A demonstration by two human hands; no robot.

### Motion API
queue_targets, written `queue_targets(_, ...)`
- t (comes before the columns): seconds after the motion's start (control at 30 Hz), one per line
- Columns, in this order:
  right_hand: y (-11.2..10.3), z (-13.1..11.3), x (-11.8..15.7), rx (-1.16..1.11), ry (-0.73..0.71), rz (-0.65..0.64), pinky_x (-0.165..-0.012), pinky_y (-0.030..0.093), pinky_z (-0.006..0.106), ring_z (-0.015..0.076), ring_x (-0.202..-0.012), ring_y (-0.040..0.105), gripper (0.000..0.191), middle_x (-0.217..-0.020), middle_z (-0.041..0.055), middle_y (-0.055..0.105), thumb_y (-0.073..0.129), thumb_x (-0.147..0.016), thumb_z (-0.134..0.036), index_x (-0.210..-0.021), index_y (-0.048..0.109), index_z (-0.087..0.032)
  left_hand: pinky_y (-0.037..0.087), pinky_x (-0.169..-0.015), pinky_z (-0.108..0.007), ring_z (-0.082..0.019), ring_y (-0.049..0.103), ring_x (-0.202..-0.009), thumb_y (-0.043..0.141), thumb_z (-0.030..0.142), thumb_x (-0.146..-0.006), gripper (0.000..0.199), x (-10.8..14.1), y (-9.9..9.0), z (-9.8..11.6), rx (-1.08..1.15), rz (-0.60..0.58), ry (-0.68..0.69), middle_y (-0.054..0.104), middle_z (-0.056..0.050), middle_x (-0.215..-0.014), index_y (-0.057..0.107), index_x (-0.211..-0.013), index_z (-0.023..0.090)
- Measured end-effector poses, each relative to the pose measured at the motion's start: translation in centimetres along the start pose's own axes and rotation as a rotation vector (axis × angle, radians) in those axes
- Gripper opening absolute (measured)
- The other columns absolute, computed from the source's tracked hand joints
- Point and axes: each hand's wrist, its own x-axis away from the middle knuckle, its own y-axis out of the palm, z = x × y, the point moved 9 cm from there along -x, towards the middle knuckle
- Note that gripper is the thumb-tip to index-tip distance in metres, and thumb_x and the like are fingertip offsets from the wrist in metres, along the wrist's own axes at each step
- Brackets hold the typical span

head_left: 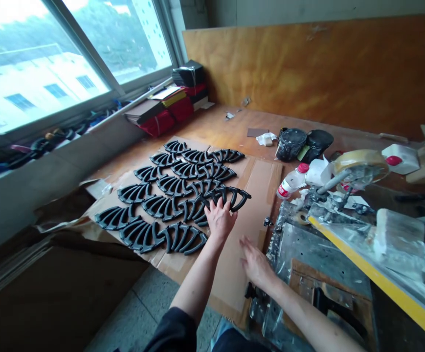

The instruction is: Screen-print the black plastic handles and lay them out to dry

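Observation:
My left hand [220, 218] reaches over the cardboard with its fingers spread, their tips on a black, fan-shaped ribbed piece [240, 197]. Part of that piece is hidden behind the fingers. Several similar black pieces lie in rows to the left and beyond, among them one with curved ribs [186, 238] near the front edge. To the right, my right hand [258, 264] is over bare cardboard [230, 274] beside the metal machine bed, fingers stretched out, slightly blurred, nothing visible in them.
A printing-type metal fixture [318, 249] with a yellow-edged frame [377, 288] stands close on the right. Behind it are a red-capped bottle [292, 182], black tubs [291, 143] and a tape roll [361, 164]. Boxes [171, 112] stand by the window.

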Motion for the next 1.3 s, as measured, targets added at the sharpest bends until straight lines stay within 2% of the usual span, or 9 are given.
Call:
queue_targets(0.1, 3.6, 2.3, 0.2, 0.118, 0.109, -0.224, -0.118, 0.017, 0.051, 0.0315, -0.146, 0.013, 0.076, -0.156, 0.0168, 0.022, 0.061, -0.075, -0.018, -0.147, 0.036, -0.009, 0.032, -0.105, -0.058, -0.039, 0.041, -0.130, 0.063, 0.045, -0.078, 0.044, -4.0, 0.7, 2.5, 0.038, 0.073, 0.110, 0.057, -0.007, -0.136, 0.066, -0.119, 0.029)
queue_targets(0.17, 5.0, 3.3, 0.3, 0.127, 0.130, -0.283, -0.119, 0.012, 0.050, 0.0314, -0.147, 0.006, 0.084, -0.158, 0.0144, 0.016, 0.064, -0.073, -0.023, -0.149, 0.032, -0.010, 0.030, -0.107, -0.058, -0.038, 0.040, -0.132, 0.062, 0.045, -0.079, 0.044, -5.4, 1.0, 4.2, 0.083, 0.146, 0.191, 0.056, -0.007, -0.138, 0.066, -0.120, 0.029)
queue_targets(0.3, 6.7, 4.7, 0.1, 0.045, 0.103, -0.300, -0.120, 0.011, 0.049, 0.0308, -0.147, 0.004, 0.085, -0.159, 0.0110, 0.013, 0.064, -0.077, -0.037, -0.151, 0.029, -0.015, 0.028, -0.109, -0.058, -0.037, 0.038, -0.135, 0.061, 0.046, -0.080, 0.042, -6.3, 1.6, 6.6, 0.180, 0.282, 0.311, 0.056, -0.007, -0.137, 0.067, -0.119, 0.029)
queue_targets(0.43, 8.1, 5.8, 0.0, 0.023, 0.090, -0.324, -0.119, 0.011, 0.053, 0.0349, -0.146, 0.004, 0.091, -0.159, 0.0128, 0.012, 0.066, -0.076, -0.045, -0.152, 0.026, -0.016, 0.030, -0.108, -0.057, -0.037, 0.039, -0.134, 0.061, 0.045, -0.081, 0.040, -6.9, 2.5, 7.8, 0.237, 0.350, 0.356, 0.059, -0.008, -0.135, 0.068, -0.116, 0.028)
queue_targets(0.63, 9.4, 6.3, 0.1, 0.038, 0.054, -0.331, -0.116, 0.016, 0.057, 0.0377, -0.145, 0.006, 0.091, -0.158, 0.0155, 0.010, 0.065, -0.077, -0.045, -0.152, 0.024, -0.015, 0.027, -0.111, -0.055, -0.036, 0.037, -0.136, 0.061, 0.046, -0.081, 0.042, -8.5, 4.4, 8.2, 0.251, 0.287, 0.341, 0.056, -0.006, -0.139, 0.067, -0.119, 0.029)
queue_targets(0.83, 9.6, 6.3, -0.3, 0.177, -0.061, -0.244, -0.108, 0.036, 0.057, 0.0412, -0.138, 0.030, 0.086, -0.150, 0.0216, 0.029, 0.073, -0.073, -0.037, -0.147, 0.037, -0.014, 0.022, -0.113, -0.056, -0.037, 0.030, -0.140, 0.059, 0.048, -0.082, 0.049, -11.6, 6.8, 9.2, 0.222, 0.060, 0.302, 0.047, -0.004, -0.146, 0.060, -0.128, 0.033)
queue_targets(0.97, 9.0, 6.0, -0.2, 0.417, -0.232, 0.011, -0.096, 0.052, 0.042, 0.0317, -0.125, 0.052, 0.055, -0.139, 0.0152, 0.050, 0.057, -0.086, -0.019, -0.140, 0.048, -0.020, 0.025, -0.111, -0.056, -0.037, 0.031, -0.137, 0.060, 0.047, -0.080, 0.049, -14.7, 9.1, 11.1, 0.226, -0.019, 0.333, 0.048, -0.004, -0.145, 0.061, -0.127, 0.033)
queue_targets(1.1, 8.5, 5.8, 0.4, 0.497, -0.347, 0.242, -0.088, 0.055, 0.034, 0.0266, -0.117, 0.059, 0.048, -0.131, 0.0116, 0.060, 0.050, -0.089, -0.015, -0.136, 0.051, -0.021, 0.028, -0.107, -0.056, -0.036, 0.038, -0.130, 0.060, 0.046, -0.080, 0.041, -17.9, 11.9, 12.5, 0.218, -0.076, 0.327, 0.056, -0.006, -0.135, 0.066, -0.118, 0.031)
queue_targets(1.3, 7.9, 5.5, 0.7, 0.509, -0.355, 0.362, -0.083, 0.055, 0.030, 0.0240, -0.112, 0.063, 0.045, -0.125, 0.0087, 0.065, 0.048, -0.091, -0.020, -0.136, 0.052, -0.022, 0.031, -0.102, -0.059, -0.036, 0.042, -0.125, 0.060, 0.047, -0.080, 0.041, -20.3, 15.7, 12.1, 0.168, -0.170, 0.247, 0.057, -0.010, -0.131, 0.066, -0.115, 0.027)
